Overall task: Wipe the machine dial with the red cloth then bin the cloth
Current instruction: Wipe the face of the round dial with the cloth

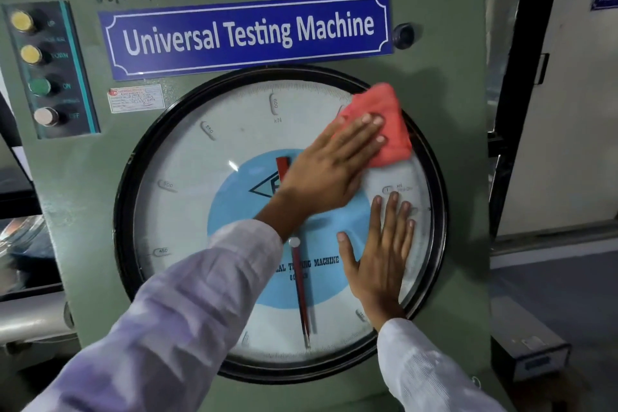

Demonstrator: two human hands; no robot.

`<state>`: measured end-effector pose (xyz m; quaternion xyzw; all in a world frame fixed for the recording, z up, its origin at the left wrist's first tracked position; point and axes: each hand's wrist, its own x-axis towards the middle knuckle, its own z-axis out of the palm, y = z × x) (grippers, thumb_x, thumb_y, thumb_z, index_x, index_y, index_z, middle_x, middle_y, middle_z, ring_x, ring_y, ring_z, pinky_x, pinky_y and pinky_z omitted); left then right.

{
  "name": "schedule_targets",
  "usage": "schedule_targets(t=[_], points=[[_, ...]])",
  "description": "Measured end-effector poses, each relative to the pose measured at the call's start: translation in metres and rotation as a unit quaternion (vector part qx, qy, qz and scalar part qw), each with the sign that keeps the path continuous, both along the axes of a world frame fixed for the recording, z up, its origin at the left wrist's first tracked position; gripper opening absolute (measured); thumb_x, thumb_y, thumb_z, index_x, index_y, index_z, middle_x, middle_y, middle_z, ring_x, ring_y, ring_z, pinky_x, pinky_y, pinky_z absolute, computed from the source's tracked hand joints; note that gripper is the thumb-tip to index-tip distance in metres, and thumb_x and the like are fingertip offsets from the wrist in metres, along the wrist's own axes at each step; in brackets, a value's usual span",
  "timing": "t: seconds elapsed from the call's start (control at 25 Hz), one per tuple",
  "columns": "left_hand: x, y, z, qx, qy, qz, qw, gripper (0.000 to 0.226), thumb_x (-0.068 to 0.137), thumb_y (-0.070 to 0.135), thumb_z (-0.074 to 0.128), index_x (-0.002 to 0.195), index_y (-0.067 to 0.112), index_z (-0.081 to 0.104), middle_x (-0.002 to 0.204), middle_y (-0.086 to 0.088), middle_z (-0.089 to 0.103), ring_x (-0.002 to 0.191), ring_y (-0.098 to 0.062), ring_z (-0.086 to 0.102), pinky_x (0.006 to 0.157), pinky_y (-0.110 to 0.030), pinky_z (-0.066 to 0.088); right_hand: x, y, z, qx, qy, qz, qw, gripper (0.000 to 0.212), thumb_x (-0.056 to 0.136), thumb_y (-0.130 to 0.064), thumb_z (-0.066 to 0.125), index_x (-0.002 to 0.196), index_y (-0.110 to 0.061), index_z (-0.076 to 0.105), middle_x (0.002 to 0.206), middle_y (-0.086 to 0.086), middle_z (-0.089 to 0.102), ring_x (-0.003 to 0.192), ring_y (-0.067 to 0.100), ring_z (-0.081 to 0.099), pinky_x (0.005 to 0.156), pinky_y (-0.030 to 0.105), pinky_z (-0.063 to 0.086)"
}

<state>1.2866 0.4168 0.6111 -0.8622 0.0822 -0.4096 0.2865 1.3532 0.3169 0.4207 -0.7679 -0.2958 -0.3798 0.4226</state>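
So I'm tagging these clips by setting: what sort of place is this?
Most likely a materials testing lab. The blue sign reads "Universal Testing Machine", the big round dial is graduated up to 600 kN, and a column of push buttons sits on the green machine panel.

I see the left hand point(326, 174) pressing the red cloth point(378, 124) flat against the dial point(187, 211) at its upper right, while the right hand point(381, 257) rests open on the glass below.

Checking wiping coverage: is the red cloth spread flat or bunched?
Bunched: the red cloth sits crumpled under the left hand.
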Motion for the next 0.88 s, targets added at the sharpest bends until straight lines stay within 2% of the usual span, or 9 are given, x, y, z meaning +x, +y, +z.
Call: schedule_targets(t=[0.08,0.2,0.32,0.4,0.48,0.6,0.72,0.8,0.88], points=[[-0.028,0.023,0.008,-0.083,-0.089,0.022,0.992,0.058,0.101,0.022,0.052,0.157,0.010,0.043,0.167,-0.016,0.035,0.157,-0.035,0.028,0.130,-0.051,0.021,-0.001,0.000,0.001,-0.004,0.003,0.001,1.000,0.088,0.104,-0.066,0.040,0.171,-0.013,0.017,0.180,0.013,0.007,0.168,0.034,0.001,0.134,0.059,0.013],[-0.085,0.060,-0.001,-0.191,-0.240,0.081,0.948,0.057,0.103,0.021,0.050,0.158,0.009,0.042,0.168,-0.022,0.031,0.158,-0.040,0.024,0.128,-0.057,0.022,-0.002,-0.002,0.000,-0.012,0.000,-0.004,1.000,0.088,0.105,-0.066,0.040,0.171,-0.013,0.016,0.181,0.013,0.005,0.168,0.033,-0.001,0.135,0.057,0.010],[-0.096,0.063,-0.011,-0.255,-0.307,0.093,0.912,0.053,0.105,0.016,0.049,0.156,0.003,0.042,0.166,-0.028,0.030,0.157,-0.047,0.022,0.127,-0.061,0.022,-0.002,-0.002,0.000,-0.017,-0.003,-0.005,1.000,0.089,0.104,-0.065,0.041,0.172,-0.015,0.012,0.181,0.013,0.004,0.168,0.033,-0.001,0.135,0.057,0.009],[-0.069,0.047,-0.004,-0.268,-0.296,0.057,0.915,0.052,0.103,0.012,0.052,0.152,-0.003,0.046,0.163,-0.033,0.032,0.154,-0.051,0.024,0.126,-0.063,0.022,-0.003,-0.002,0.000,-0.015,-0.009,-0.012,1.000,0.088,0.105,-0.065,0.042,0.171,-0.012,0.016,0.180,0.016,0.008,0.168,0.036,0.003,0.134,0.059,0.012],[-0.029,0.020,-0.001,-0.241,-0.244,0.010,0.939,0.051,0.101,0.012,0.057,0.149,-0.004,0.050,0.161,-0.033,0.037,0.153,-0.051,0.028,0.124,-0.064,0.026,-0.003,-0.003,-0.002,-0.012,-0.015,-0.016,1.000,0.086,0.106,-0.065,0.039,0.170,-0.010,0.020,0.180,0.017,0.011,0.167,0.038,0.007,0.134,0.060,0.015],[0.020,-0.020,-0.011,-0.164,-0.125,-0.029,0.978,0.055,0.101,0.023,0.061,0.151,0.002,0.051,0.162,-0.024,0.040,0.154,-0.043,0.031,0.124,-0.064,0.026,-0.001,-0.002,-0.002,-0.010,-0.012,-0.013,1.000,0.087,0.106,-0.065,0.038,0.171,-0.012,0.018,0.180,0.016,0.010,0.168,0.037,0.006,0.134,0.060,0.014],[0.030,-0.030,-0.022,-0.081,-0.037,-0.013,0.996,0.060,0.102,0.035,0.056,0.156,0.012,0.046,0.168,-0.015,0.034,0.159,-0.033,0.025,0.128,-0.057,0.020,0.002,-0.002,-0.002,-0.021,-0.014,-0.016,1.000,0.087,0.106,-0.067,0.033,0.171,-0.011,0.017,0.180,0.017,0.009,0.168,0.036,0.005,0.134,0.059,0.013],[0.021,-0.022,-0.018,-0.049,-0.030,0.009,0.998,0.061,0.101,0.038,0.052,0.158,0.017,0.043,0.170,-0.011,0.030,0.160,-0.030,0.022,0.129,-0.057,0.017,0.002,-0.003,-0.002,-0.023,-0.014,-0.021,0.999,0.087,0.106,-0.067,0.032,0.171,-0.011,0.015,0.180,0.016,0.007,0.168,0.036,0.003,0.135,0.058,0.011],[0.007,-0.011,-0.012,-0.052,-0.065,0.047,0.995,0.063,0.100,0.039,0.051,0.159,0.021,0.041,0.171,-0.010,0.029,0.160,-0.030,0.021,0.129,-0.060,0.015,0.001,-0.004,-0.002,-0.024,-0.014,-0.019,0.999,0.087,0.106,-0.067,0.032,0.171,-0.012,0.015,0.181,0.016,0.006,0.168,0.036,0.002,0.135,0.058,0.010]])
